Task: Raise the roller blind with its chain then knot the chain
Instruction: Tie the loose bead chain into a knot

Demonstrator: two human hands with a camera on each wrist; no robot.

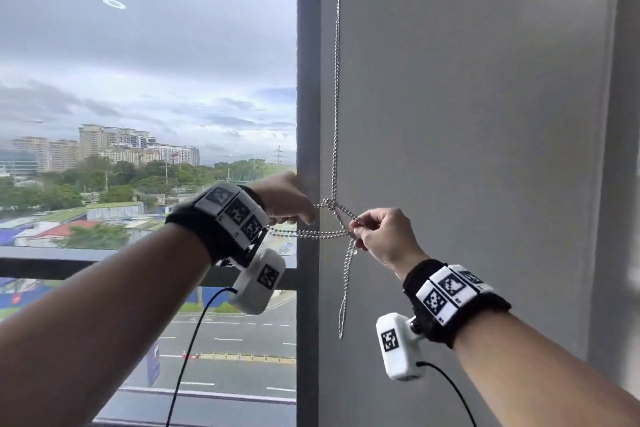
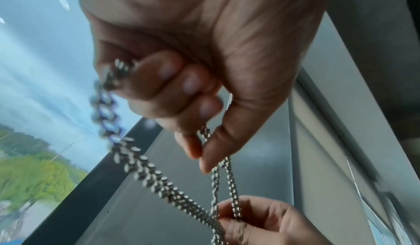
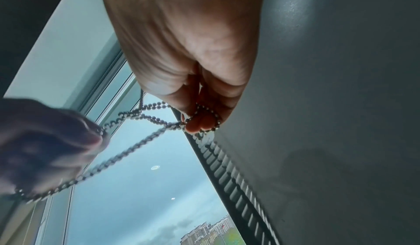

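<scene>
A silver bead chain (image 1: 336,97) hangs down the grey wall beside the dark window frame (image 1: 307,80). At hand height it crosses itself in a loose knot (image 1: 330,204). My left hand (image 1: 287,199) sits left of the knot and pinches the chain (image 2: 205,135) between thumb and forefinger, with more chain running under its curled fingers. My right hand (image 1: 381,232) is right of the knot and pinches the chain (image 3: 204,116) at its fingertips. Two strands stretch level between the hands (image 1: 308,234). The chain's lower loop (image 1: 344,302) dangles below. The blind itself is out of view.
Grey wall (image 1: 467,149) fills the right half. The window glass (image 1: 138,80) on the left shows sky, buildings and a road below, with a dark horizontal rail (image 1: 69,263) across it. Black cables hang from both wrist cameras.
</scene>
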